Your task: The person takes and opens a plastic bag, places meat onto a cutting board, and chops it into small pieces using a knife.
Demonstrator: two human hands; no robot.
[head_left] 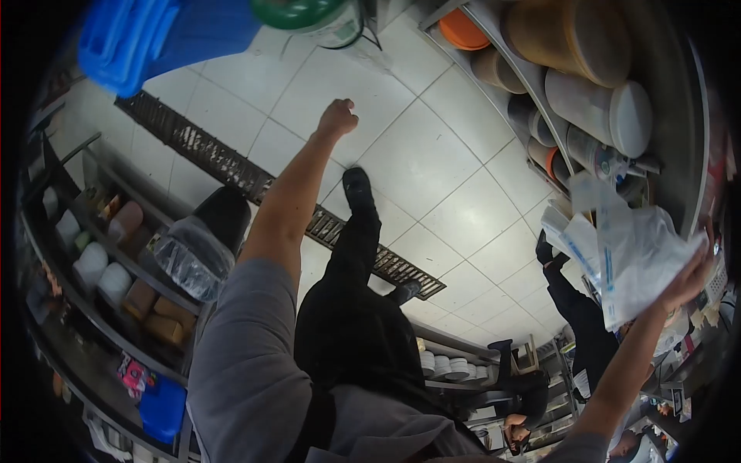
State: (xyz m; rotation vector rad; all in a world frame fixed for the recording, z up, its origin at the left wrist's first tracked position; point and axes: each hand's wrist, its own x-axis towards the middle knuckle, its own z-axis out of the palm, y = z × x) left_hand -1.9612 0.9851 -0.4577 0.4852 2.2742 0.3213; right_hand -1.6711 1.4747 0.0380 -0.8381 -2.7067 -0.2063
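Note:
My left hand (338, 118) is held out over the tiled floor, fingers curled closed, with nothing showing in it. At the right side, my right hand (689, 272) grips a bunch of clear plastic bags (641, 255) with blue print. The bags hang loosely and spread away from my fingers, beside a steel shelf of tubs. My right fingers are partly hidden behind the plastic.
A drain grate (201, 147) crosses the floor (440, 185). Ahead stand a blue bin (170, 38) and a green-topped container (309, 19). Tubs (594, 116) fill the right shelf; a black bin (204, 247) stands left. Co-workers (529, 401) are behind me.

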